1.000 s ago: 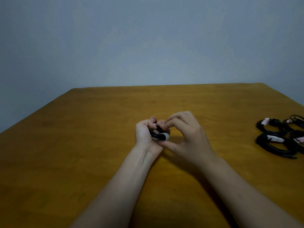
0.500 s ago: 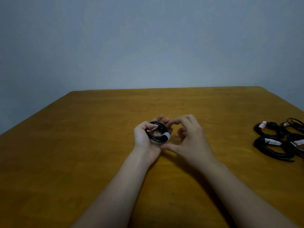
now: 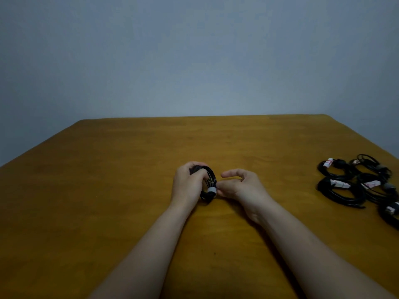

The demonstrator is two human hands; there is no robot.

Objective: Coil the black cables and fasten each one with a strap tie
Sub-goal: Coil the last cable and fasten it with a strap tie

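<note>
Two bare hands meet at one small coil of black cable [image 3: 211, 175]. The left hand [image 3: 186, 184] curls its fingers round the coil's left side and holds it on edge, its turns stacked tight and neat. A white strap tie [image 3: 212, 190] bands the coil's lower right part. The right hand [image 3: 243, 187] touches that tie with its thumb tip [image 3: 218, 187]. Its index finger arches free above, and I cannot tell whether the lower fingers pinch the tie. Both forearms stretch over the wooden table [image 3: 129, 169]. Well to the right of the right hand lies a cluster of black cable coils [image 3: 343, 192], touching one another, bound with white and grey ties.
</note>
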